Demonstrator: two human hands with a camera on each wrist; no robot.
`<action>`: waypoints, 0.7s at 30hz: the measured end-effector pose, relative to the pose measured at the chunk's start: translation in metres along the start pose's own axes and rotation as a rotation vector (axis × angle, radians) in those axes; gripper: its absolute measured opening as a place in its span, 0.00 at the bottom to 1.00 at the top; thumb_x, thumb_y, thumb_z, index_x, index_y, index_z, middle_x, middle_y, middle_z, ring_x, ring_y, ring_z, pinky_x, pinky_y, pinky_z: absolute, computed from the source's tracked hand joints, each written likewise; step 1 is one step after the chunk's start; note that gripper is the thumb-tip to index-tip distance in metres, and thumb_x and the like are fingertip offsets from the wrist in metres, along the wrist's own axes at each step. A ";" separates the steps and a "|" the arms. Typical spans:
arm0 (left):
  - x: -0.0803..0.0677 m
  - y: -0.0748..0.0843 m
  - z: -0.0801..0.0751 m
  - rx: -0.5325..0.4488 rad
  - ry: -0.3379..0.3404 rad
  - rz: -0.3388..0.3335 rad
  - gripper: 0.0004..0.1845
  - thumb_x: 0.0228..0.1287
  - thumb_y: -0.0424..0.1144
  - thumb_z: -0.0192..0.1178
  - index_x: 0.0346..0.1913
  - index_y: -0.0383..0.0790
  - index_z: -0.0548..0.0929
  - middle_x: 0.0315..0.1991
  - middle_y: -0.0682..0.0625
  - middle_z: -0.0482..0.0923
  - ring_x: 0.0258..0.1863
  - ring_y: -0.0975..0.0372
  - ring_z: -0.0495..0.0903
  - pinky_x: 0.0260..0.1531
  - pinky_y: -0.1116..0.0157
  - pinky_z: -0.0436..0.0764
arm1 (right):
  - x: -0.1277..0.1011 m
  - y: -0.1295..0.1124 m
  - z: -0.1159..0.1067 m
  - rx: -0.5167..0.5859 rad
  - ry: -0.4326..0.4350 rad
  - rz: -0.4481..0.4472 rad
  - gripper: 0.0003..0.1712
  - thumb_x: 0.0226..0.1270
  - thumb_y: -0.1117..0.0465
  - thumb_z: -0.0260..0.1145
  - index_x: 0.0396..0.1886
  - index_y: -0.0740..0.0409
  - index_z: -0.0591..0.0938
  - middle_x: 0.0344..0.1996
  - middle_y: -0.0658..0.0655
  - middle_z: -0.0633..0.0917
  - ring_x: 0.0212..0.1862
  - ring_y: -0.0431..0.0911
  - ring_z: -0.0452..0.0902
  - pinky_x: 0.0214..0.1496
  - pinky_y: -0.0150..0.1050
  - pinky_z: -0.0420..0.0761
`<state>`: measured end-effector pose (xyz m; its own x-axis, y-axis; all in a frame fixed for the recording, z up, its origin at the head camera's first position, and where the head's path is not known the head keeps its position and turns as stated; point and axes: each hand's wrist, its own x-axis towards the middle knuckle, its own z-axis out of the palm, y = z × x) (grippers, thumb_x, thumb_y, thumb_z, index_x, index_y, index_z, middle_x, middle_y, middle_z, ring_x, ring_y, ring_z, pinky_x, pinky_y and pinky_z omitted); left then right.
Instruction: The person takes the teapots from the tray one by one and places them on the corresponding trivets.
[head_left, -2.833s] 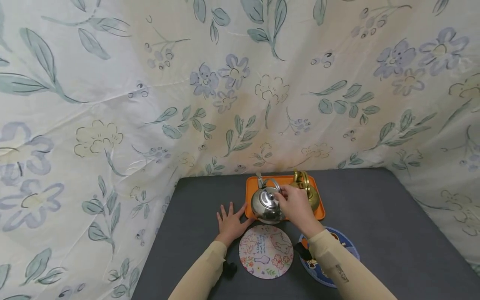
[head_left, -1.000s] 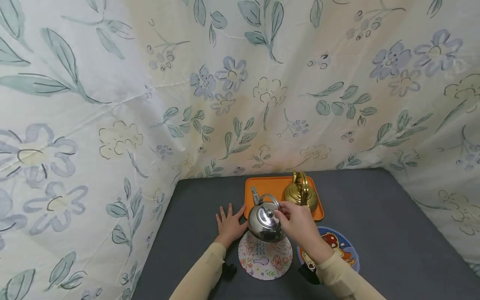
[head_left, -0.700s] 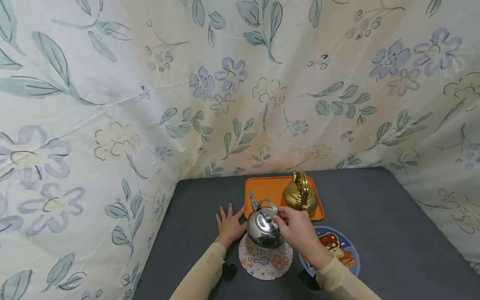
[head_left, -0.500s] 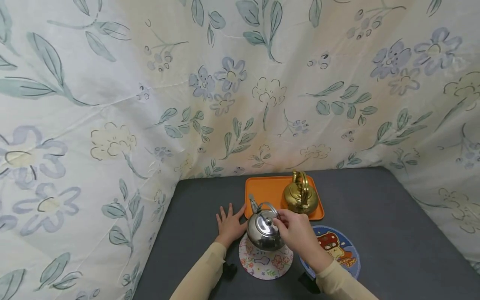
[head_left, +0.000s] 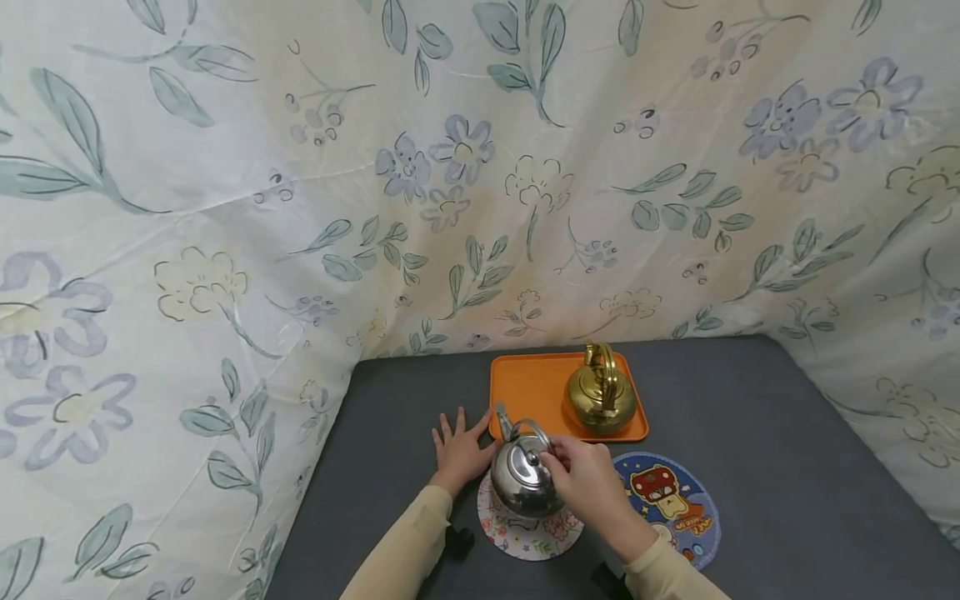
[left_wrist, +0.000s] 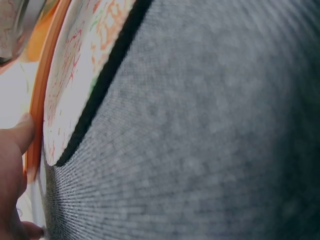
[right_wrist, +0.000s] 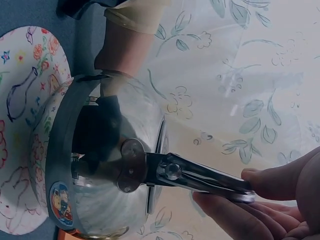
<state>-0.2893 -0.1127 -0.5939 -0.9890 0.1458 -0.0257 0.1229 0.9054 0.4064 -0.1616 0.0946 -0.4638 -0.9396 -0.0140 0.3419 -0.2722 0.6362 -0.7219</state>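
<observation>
My right hand pinches the arched handle of a shiny silver kettle, thumb on one side and fingers on the other. The kettle is over the round white floral mat, its spout pointing away to the back left. In the right wrist view its base lies close to the mat; whether they touch I cannot tell. My left hand lies with fingers spread at the front left corner of an orange tray, its thumb against the tray's edge. A brass-coloured kettle stands on the tray's right side.
Right of the floral mat lies a round blue mat with a mushroom cartoon, partly behind my right forearm. The dark grey tabletop extends to both sides. A patterned curtain hangs behind and at the sides.
The silver kettle has left the orange tray in my right hand and come forward and down over the floral mat. My left hand and the brass-coloured kettle have stayed in place.
</observation>
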 end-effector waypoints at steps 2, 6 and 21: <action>0.000 0.000 -0.001 -0.007 -0.001 0.001 0.36 0.67 0.66 0.58 0.76 0.66 0.66 0.79 0.35 0.52 0.77 0.29 0.40 0.71 0.30 0.45 | -0.002 0.000 0.002 -0.006 0.000 -0.001 0.07 0.60 0.70 0.74 0.38 0.64 0.87 0.28 0.55 0.90 0.27 0.40 0.85 0.27 0.30 0.81; -0.001 0.000 -0.001 -0.011 -0.002 0.002 0.37 0.65 0.68 0.58 0.76 0.66 0.66 0.79 0.35 0.51 0.77 0.29 0.40 0.70 0.30 0.45 | -0.004 0.001 0.004 0.007 -0.020 0.011 0.05 0.61 0.69 0.74 0.36 0.61 0.87 0.26 0.51 0.89 0.23 0.33 0.79 0.23 0.29 0.76; 0.002 -0.003 0.005 0.003 0.003 -0.006 0.40 0.63 0.72 0.56 0.76 0.67 0.65 0.80 0.36 0.52 0.77 0.30 0.41 0.71 0.30 0.45 | -0.004 0.005 0.010 -0.011 -0.039 0.027 0.06 0.61 0.69 0.74 0.39 0.62 0.88 0.26 0.51 0.89 0.23 0.32 0.79 0.24 0.28 0.76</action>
<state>-0.2914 -0.1136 -0.5996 -0.9899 0.1394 -0.0253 0.1174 0.9074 0.4034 -0.1610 0.0897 -0.4746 -0.9541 -0.0267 0.2984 -0.2445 0.6449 -0.7241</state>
